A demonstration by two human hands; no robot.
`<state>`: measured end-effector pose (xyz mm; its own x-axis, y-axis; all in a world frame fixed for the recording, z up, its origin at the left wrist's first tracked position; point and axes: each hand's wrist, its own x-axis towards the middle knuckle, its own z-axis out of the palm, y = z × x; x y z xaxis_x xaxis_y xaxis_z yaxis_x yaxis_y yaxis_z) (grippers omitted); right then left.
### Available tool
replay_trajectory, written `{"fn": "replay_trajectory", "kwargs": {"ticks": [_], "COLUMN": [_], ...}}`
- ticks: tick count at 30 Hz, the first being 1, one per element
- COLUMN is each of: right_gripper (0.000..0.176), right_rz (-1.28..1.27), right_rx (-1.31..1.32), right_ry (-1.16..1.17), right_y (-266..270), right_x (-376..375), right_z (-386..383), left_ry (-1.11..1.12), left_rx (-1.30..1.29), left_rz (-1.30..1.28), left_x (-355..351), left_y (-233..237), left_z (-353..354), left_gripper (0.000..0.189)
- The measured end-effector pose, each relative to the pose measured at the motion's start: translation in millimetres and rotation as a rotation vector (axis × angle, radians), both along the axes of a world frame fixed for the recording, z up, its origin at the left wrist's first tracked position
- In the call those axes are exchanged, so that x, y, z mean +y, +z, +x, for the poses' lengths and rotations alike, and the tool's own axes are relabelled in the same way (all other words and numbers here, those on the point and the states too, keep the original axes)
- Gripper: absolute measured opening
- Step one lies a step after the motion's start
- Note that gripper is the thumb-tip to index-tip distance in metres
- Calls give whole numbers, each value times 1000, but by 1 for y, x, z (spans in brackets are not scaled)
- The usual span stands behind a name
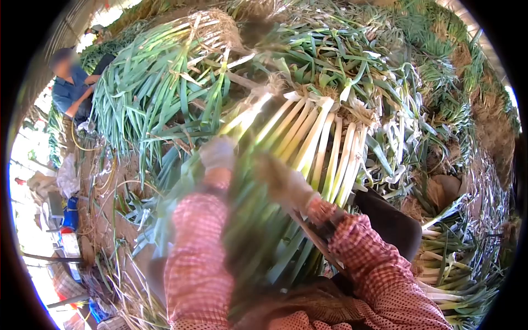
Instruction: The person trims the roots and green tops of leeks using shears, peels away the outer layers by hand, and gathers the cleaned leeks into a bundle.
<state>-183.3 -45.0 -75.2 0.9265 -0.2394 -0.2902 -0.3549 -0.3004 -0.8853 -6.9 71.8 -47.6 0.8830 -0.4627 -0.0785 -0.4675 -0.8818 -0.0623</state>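
Observation:
A row of leeks [300, 132] lies in front of me, pale shafts and rooty ends pointing away, green leaves running back towards my lap. My left hand [217, 154], in a whitish glove, is at the left side of this row, over the leaves; its fingers are smeared by motion. Over the middle of the shafts is my right hand [286, 184], also gloved and blurred. Whether either hand grips a leek cannot be made out. A thin, flat, brownish strip [316, 239] runs from below my right wrist towards my lap.
A big heap of leeks [148, 88] rises at the back left, beside a seated person [71, 88]. More leeks [341, 49] are piled behind the row, and others [448, 269] lie at the lower right. Bags and a blue object [70, 213] stand at the left edge.

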Motion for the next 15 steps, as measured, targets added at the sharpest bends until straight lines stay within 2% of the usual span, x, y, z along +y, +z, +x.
{"fn": "replay_trajectory", "kwargs": {"ticks": [1, 2, 3, 5, 7, 9, 11, 12, 13, 15], "right_gripper": [89, 87, 85, 74, 70, 68, 70, 71, 79, 87], "right_rz": [85, -59, -205, -210, -155, -117, -127, -142, -162, -91], "right_rx": [-9, -29, -43, 39, 85, 46, -26, -69, -65, 25], "right_ry": [-94, -85, -83, -139, -197, -229, -167, -110, -33, -29], "right_y": [1, 1, 30, 36, 47, 38, 32, 33, 38, 43], "right_x": [-7, -14, -16, -29, -43, -55, -57, -54, -50, -47], "right_z": [21, 23, 25, 53, 69, 74, 61, 47, 30, -4], "left_ry": [10, 16, 24, 23, 67, 67, -213, 76, 111, 173], "left_rx": [63, 88, 114, 115, 418, 600, 754, 951, 921, 871], "left_rz": [26, -10, -44, -128, -491, -581, -870, -1092, -1005, -815], "left_x": [2, 4, 7, 15, 22, 19, 13, 0, -2, -10], "left_y": [5, 6, 5, -19, -65, -70, -74, -31, -48, -96], "left_z": [-1, 0, 3, 22, 67, 97, 98, 67, 75, 88], "left_gripper": [36, 39, 43, 49, 47, 43, 38, 36, 37, 39]}}
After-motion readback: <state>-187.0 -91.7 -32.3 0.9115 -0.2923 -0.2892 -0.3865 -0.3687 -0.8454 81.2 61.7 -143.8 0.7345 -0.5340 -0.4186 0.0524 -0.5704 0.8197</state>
